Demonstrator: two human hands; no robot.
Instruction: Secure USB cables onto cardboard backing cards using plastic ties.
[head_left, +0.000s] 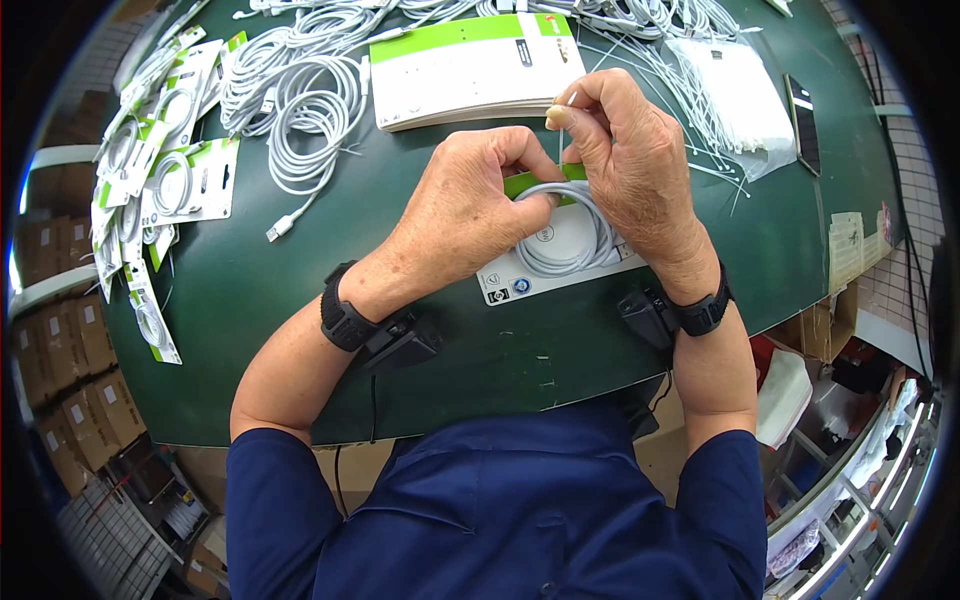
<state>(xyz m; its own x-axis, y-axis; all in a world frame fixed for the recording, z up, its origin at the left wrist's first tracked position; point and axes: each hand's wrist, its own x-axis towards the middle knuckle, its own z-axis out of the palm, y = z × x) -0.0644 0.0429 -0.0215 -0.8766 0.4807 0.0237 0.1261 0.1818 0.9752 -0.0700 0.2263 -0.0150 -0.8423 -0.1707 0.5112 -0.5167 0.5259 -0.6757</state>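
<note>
A coiled white cable lies on a white and green backing card in front of me on the table. My left hand is closed over the card's upper left part, its thumb and forefinger gripping the coil. Above the card's top edge, my right hand pinches a thin white cable tie between thumb and forefinger. The tie stands upright between the two hands. Where its lower end meets the card and coil is hidden by my fingers.
Behind the card sits a stack of green and white cards. Coiled cables are heaped to its left, and carded cables pile up at far left. Loose ties, a bag of ties and a phone lie at right.
</note>
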